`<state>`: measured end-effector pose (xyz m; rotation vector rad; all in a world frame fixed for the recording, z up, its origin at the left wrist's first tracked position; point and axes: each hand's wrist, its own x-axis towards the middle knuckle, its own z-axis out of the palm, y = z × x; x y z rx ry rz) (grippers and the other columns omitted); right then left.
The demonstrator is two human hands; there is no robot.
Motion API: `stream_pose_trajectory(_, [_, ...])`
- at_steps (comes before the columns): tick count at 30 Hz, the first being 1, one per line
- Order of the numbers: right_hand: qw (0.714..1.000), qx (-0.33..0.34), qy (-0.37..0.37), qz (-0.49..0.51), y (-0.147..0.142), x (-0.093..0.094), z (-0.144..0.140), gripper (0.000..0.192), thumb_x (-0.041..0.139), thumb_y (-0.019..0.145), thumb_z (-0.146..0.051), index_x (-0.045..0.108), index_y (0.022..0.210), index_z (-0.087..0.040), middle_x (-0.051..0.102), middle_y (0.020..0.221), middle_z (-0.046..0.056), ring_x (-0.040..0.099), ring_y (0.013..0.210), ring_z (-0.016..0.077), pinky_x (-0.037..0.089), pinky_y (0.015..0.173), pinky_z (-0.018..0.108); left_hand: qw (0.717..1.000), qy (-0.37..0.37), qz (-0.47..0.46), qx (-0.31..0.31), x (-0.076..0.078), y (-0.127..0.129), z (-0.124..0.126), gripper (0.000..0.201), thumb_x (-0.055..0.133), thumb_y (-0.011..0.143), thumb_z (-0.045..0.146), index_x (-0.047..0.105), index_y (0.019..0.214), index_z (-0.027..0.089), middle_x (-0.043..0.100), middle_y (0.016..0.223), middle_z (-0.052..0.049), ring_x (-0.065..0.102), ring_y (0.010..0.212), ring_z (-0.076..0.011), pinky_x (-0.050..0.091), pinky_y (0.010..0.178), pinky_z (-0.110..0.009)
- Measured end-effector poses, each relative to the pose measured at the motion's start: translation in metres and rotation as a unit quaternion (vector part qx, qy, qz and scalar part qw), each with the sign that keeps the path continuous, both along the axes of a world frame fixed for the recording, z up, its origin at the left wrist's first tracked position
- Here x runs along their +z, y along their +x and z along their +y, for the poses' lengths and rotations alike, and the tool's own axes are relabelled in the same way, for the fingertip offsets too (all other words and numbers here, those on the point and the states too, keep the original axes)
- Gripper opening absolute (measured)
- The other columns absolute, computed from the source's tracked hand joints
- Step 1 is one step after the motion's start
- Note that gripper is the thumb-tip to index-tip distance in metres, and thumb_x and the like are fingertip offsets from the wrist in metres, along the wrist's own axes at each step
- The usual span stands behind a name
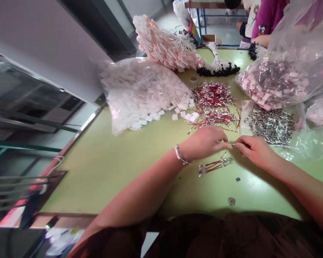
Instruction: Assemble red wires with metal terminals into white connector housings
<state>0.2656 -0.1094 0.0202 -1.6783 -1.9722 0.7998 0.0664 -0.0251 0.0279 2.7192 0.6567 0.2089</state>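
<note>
- The left hand (204,141) reaches to the right, its fingers pinched together.
- The right hand (254,150) meets it, fingertips almost touching, both forearms bare.

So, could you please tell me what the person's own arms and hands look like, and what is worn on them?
Both forearms are bare, with no sleeves showing and no gloves. The left hand has a thin silvery bracelet around its wrist. The right hand shows no bracelet, watch or ring that I can make out. Fine detail on the fingers is too blurred to tell.
</note>
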Motion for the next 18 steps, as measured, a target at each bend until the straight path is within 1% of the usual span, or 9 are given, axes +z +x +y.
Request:
stream_pose_trajectory(2, [0.999,0.040,0.027,-0.014,-0.002,-0.003,0.000,0.025,0.049,0.089,-0.032,0.069,0.078,-0.022,0.069,0.071,0.002,0.058,0.061,0.0145,0.042,0.060,0.029,0.997,0.007,-0.064,0.050,0.002,-0.014,0.019,0.028,0.040,0.095,0.027,0.066,0.091,0.016,0.065,0.087,-0.006,0.058,0.082,-0.0161,0.043,0.075,-0.029])
stream_pose_trajectory(4, [0.995,0.091,0.043,-0.014,-0.002,-0.004,0.000,0.025,0.048,0.090,-0.032,0.070,0.083,-0.023,0.070,0.079,0.003,0.060,0.067,0.0151,0.044,0.065,0.030,0.998,0.012,-0.053,0.045,-0.002,-0.025,0.033,0.023,0.043,0.093,0.021,0.066,0.096,0.016,0.065,0.092,-0.006,0.056,0.087,-0.0166,0.042,0.080,-0.030])
stream_pose_trajectory(6, [0.993,0.096,0.062,-0.010,0.003,-0.001,0.003,0.027,0.047,0.091,-0.033,0.071,0.083,-0.023,0.069,0.079,0.004,0.060,0.069,0.0153,0.044,0.066,0.030,0.999,0.022,-0.008,0.026,-0.010,-0.031,0.040,0.023,0.043,0.091,0.015,0.065,0.095,0.016,0.063,0.092,-0.006,0.055,0.087,-0.0170,0.041,0.078,-0.030])
stream_pose_trajectory(8, [0.996,0.019,0.088,0.000,0.018,0.006,0.011,0.030,0.047,0.090,-0.036,0.070,0.079,-0.022,0.067,0.075,0.004,0.058,0.066,0.0154,0.043,0.062,0.029,0.999,0.037,0.033,0.022,-0.018,-0.031,0.042,0.023,0.041,0.090,0.012,0.064,0.090,0.016,0.061,0.089,-0.007,0.053,0.083,-0.0172,0.041,0.074,-0.029])
stream_pose_trajectory(11, [0.980,-0.162,0.116,0.004,0.049,0.021,0.025,0.028,0.051,0.087,-0.038,0.069,0.075,-0.021,0.065,0.067,0.001,0.054,0.058,0.0150,0.038,0.054,0.028,0.997,0.048,0.062,0.023,-0.026,-0.022,0.037,0.022,0.041,0.091,0.012,0.061,0.083,0.015,0.058,0.086,-0.006,0.051,0.079,-0.0171,0.039,0.069,-0.028])
stream_pose_trajectory(13, [0.972,-0.201,0.112,-0.037,0.068,0.028,0.032,0.025,0.054,0.084,-0.037,0.069,0.073,-0.021,0.064,0.063,0.001,0.052,0.054,0.0145,0.035,0.051,0.028,0.997,0.049,0.061,0.009,-0.030,-0.015,0.032,0.021,0.041,0.092,0.014,0.060,0.084,0.016,0.058,0.085,-0.006,0.050,0.079,-0.0171,0.039,0.068,-0.028])
stream_pose_trajectory(14, [0.976,-0.179,0.102,-0.069,0.074,0.029,0.034,0.023,0.055,0.083,-0.035,0.069,0.073,-0.021,0.064,0.063,0.001,0.052,0.055,0.0146,0.036,0.052,0.028,0.997,0.049,0.055,0.004,-0.032,-0.011,0.030,0.021,0.041,0.092,0.015,0.060,0.085,0.016,0.058,0.086,-0.006,0.050,0.079,-0.0170,0.039,0.069,-0.028])
stream_pose_trajectory(15, [0.982,-0.131,0.090,-0.103,0.078,0.029,0.035,0.020,0.055,0.082,-0.033,0.070,0.074,-0.021,0.065,0.067,0.001,0.053,0.057,0.0150,0.036,0.054,0.029,0.998,0.046,0.042,0.006,-0.034,-0.008,0.029,0.021,0.041,0.092,0.016,0.061,0.086,0.016,0.058,0.086,-0.005,0.051,0.080,-0.0171,0.039,0.069,-0.028])
stream_pose_trajectory(18, [0.982,0.059,0.054,-0.173,0.078,0.018,0.034,0.017,0.056,0.078,-0.023,0.072,0.085,-0.025,0.066,0.084,0.003,0.057,0.069,0.0163,0.040,0.061,0.029,0.997,0.009,-0.051,0.054,-0.039,-0.003,0.027,0.018,0.043,0.091,0.018,0.061,0.086,0.018,0.059,0.084,-0.004,0.052,0.082,-0.0167,0.041,0.074,-0.029])
